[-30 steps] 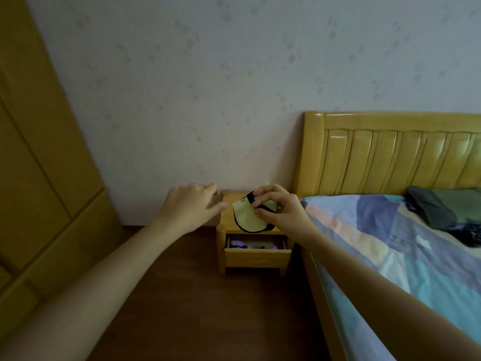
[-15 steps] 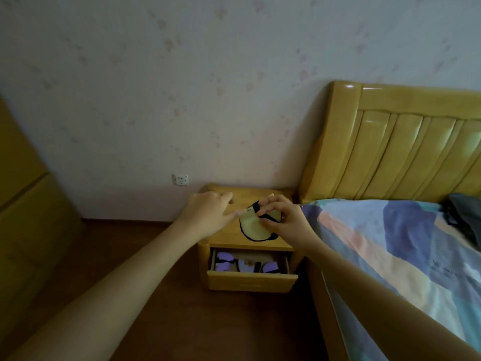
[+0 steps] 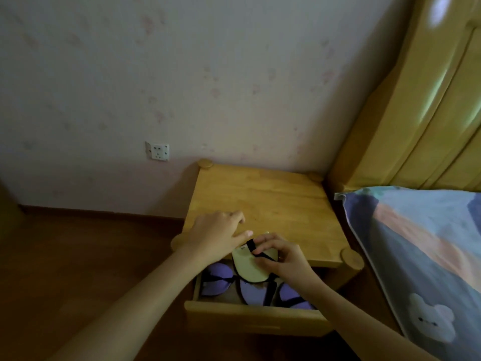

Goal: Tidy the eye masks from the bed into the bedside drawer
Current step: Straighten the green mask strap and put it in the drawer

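Note:
A pale yellow eye mask [image 3: 249, 268] with a black edge and strap hangs folded over the open drawer [image 3: 250, 312] of the wooden bedside table [image 3: 263, 201]. My right hand [image 3: 282, 259] pinches it at the strap. My left hand [image 3: 217, 234] rests beside it at the table's front edge, thumb touching the mask's top corner. Purple eye masks with black straps [image 3: 216, 280] lie inside the drawer, partly hidden by my arms.
The bed with its patterned blue and peach cover [image 3: 421, 254] stands tight against the table's right side, the wooden headboard [image 3: 426, 105] behind it. A wall socket [image 3: 157, 151] sits left of the table. Dark wooden floor [image 3: 86, 269] lies to the left.
The view has closed in on the bedside table. Both hands have come down with the yellow mask from above the tabletop to just over the open drawer.

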Demonstrator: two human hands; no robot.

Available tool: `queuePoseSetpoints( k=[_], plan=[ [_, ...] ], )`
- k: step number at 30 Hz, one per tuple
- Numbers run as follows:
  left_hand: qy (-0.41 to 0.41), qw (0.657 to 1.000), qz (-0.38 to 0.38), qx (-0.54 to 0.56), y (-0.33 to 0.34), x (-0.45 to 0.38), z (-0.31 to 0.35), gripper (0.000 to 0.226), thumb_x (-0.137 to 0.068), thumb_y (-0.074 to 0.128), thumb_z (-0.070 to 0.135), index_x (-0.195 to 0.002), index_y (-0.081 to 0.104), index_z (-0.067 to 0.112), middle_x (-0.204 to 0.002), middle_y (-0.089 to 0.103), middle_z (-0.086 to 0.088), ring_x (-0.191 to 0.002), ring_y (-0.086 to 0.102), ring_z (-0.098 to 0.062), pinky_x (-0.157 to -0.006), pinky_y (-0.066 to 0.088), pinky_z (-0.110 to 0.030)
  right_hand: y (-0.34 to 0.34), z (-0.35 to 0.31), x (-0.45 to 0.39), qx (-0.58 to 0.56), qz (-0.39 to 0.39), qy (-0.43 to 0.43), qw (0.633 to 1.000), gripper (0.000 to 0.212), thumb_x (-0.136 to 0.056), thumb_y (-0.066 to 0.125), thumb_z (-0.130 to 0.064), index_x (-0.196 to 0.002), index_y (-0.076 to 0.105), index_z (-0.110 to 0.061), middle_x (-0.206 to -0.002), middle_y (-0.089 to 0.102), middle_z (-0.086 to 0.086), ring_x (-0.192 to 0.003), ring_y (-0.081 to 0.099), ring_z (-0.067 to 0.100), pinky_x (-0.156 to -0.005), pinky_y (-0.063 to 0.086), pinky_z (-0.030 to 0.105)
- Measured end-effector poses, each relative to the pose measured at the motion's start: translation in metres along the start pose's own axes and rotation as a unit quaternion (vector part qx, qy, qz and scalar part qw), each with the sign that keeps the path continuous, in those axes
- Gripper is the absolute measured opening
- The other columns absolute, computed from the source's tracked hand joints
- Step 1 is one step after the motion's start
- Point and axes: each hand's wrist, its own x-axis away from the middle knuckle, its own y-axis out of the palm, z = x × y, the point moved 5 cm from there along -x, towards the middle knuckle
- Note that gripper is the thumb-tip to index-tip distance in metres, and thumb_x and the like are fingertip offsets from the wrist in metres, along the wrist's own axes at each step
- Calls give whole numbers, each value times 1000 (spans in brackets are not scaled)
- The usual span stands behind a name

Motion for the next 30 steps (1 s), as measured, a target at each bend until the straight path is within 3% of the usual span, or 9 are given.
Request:
queuePoseSetpoints(
  k=[4,11,15,18,24,30],
  plan=[
    [20,999,26,8,56,-10,-1,44,-93,38,59,-121,51,28,-97,66,10,-78,60,-9,-61,50,-29,16,56,-6,-40,-10,-11,999,18,-78,73,0,-82,75,-17,-113,64,1,-111,59,9,-87,49,18],
    [41,998,33,20,106,-4,-4,37,-95,43,51,-121,50,26,-105,63,11,-84,61,-10,-61,49,-28,17,111,-6,-19,4,-32,999,22,-81,68,6,-84,75,-15,-107,69,-1,-110,62,16,-93,52,32],
    [52,996,62,29,117,6,-7,32,-95,46,46,-121,49,28,-112,59,13,-101,56,-8,-57,34,-22,20,125,7,10,9,-8,1000,24,-81,67,4,-85,75,-18,-106,70,-3,-108,64,10,-95,51,27],
    [46,997,58,22,118,6,-9,34,-95,45,46,-123,48,27,-114,58,13,-98,57,-9,-49,25,-19,16,132,8,-33,41,39,998,25,-81,65,9,-88,73,-13,-103,72,-1,-104,66,8,-96,52,29],
    [40,996,76,37,120,15,-4,32,-95,47,45,-121,50,26,-114,58,12,-99,57,-9,-60,35,-23,24,153,38,-97,63,138,984,36,-78,67,10,-96,74,-20,-121,65,-6,-113,60,15,-89,56,38],
    [70,993,88,23,131,27,5,31,-96,44,42,-121,50,25,-117,57,11,-100,57,-9,-63,41,-23,17,155,33,-100,90,153,979,34,-78,65,13,-93,73,-17,-116,66,-3,-108,62,15,-79,56,26]
  ],
)
